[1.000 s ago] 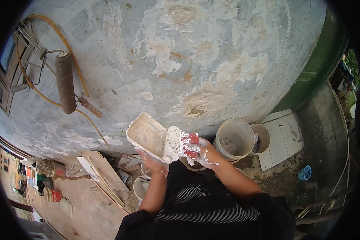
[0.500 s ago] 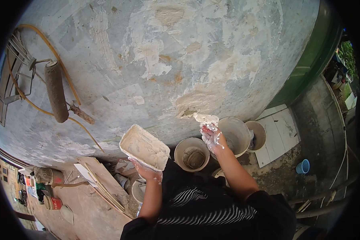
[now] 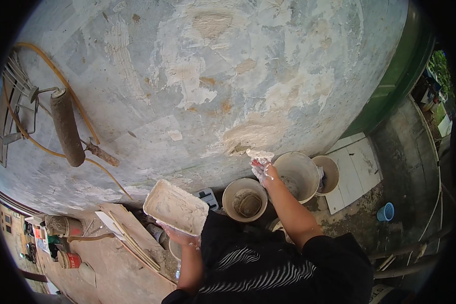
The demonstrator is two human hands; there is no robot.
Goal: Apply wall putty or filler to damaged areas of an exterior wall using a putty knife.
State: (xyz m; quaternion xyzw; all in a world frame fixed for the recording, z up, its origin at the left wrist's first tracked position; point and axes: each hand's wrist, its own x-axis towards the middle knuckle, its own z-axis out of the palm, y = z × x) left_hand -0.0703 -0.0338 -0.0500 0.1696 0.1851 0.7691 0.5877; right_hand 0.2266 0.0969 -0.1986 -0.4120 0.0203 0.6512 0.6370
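Note:
My left hand (image 3: 181, 236) grips a rectangular tub of wet, cream-coloured plaster (image 3: 175, 206) from beneath, its opening tipped toward the wall. Up at the wall, my right hand (image 3: 262, 171), smeared with white plaster, is closed on what looks like a putty knife (image 3: 260, 154). Plaster coats its blade, and my fingers hide the handle. The blade's left end is beside a small dark hollow (image 3: 240, 148) in the wall, below a broad patch of fresh plaster (image 3: 258, 130). Whether the blade touches the wall I cannot tell.
Below my right arm stand a bucket with grey residue (image 3: 244, 199), a larger bucket (image 3: 295, 172) and a smaller one (image 3: 328, 175). A paint roller (image 3: 68, 126) hangs at left by an orange hose (image 3: 61, 71). Boards (image 3: 131, 238) lie lower left; a blue basket (image 3: 385, 212) sits right.
The tub in my left hand has shifted down and slightly left, uncovering a grey object beside the bucket. My right hand stays near the hollow, having shifted slightly left and down.

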